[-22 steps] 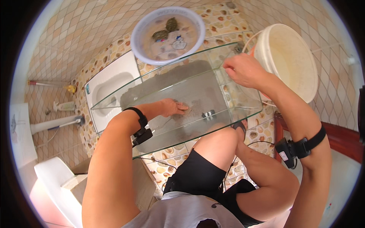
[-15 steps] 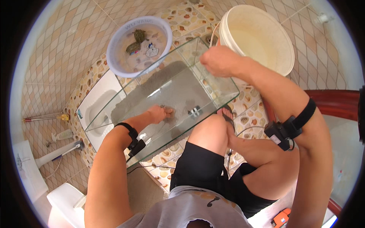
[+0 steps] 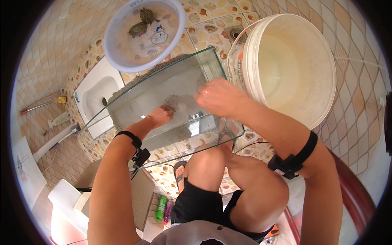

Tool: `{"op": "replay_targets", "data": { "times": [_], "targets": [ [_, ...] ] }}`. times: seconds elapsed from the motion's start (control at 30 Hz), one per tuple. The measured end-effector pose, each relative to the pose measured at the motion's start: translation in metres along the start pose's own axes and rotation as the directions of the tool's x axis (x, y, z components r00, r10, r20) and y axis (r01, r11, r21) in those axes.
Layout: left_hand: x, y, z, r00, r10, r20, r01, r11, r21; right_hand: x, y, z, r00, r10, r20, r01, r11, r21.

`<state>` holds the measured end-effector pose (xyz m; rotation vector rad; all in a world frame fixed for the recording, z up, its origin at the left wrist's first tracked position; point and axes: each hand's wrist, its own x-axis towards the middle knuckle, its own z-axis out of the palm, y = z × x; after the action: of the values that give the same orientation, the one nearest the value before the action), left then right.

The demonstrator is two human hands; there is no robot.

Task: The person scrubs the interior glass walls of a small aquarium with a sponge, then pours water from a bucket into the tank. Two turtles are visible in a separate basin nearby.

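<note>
A rectangular glass tank point(image 3: 139, 92) with green-tinted edges stands tilted before my knees, over a grey textured mat point(image 3: 161, 65). My left hand point(image 3: 162, 116) is inside it, fingers closed and pressed down near the tank's bottom. Something small and brownish shows at those fingertips, too unclear to name. Over the tank's right end is my right hand point(image 3: 218, 97), closed like a fist; whatever it may hold is hidden. Below my right hand, a small dark-and-white patch point(image 3: 196, 116) shows at the glass.
A pale blue basin point(image 3: 110, 45) with two turtles point(image 3: 147, 16) stands at the far left. On the right is a large white bucket point(image 3: 255, 61) holding cloudy liquid. Left of the tank lies a white squat toilet point(image 3: 87, 94). Green point(image 3: 161, 208) and purple bottles point(image 3: 168, 211) stand near my foot.
My right hand has come down and nearer from the tank's far right corner to over the tank. My left hand has shifted slightly left. The view has also turned.
</note>
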<state>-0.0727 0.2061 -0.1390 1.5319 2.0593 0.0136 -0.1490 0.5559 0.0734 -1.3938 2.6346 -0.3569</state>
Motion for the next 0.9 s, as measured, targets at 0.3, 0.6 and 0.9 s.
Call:
{"op": "replay_targets", "data": {
  "times": [0.3, 0.6, 0.9],
  "targets": [
    [0.025, 0.005, -0.030, 0.919, -0.392, 0.047, 0.394, 0.918, -0.049, 0.011, -0.003, -0.008, 0.970, 0.126, 0.206, -0.131, 0.991, 0.014],
    [0.017, 0.028, -0.098, 0.571, -0.820, 0.037, 0.734, 0.489, -0.472, 0.018, 0.000, -0.015, 0.938, 0.175, 0.299, -0.228, 0.962, 0.153],
    [-0.055, 0.112, -0.285, 0.382, -0.920, 0.091, 0.295, 0.029, -0.955, -0.014, -0.037, -0.096, 0.860, 0.486, 0.154, -0.457, 0.601, 0.655]
  ]
}}
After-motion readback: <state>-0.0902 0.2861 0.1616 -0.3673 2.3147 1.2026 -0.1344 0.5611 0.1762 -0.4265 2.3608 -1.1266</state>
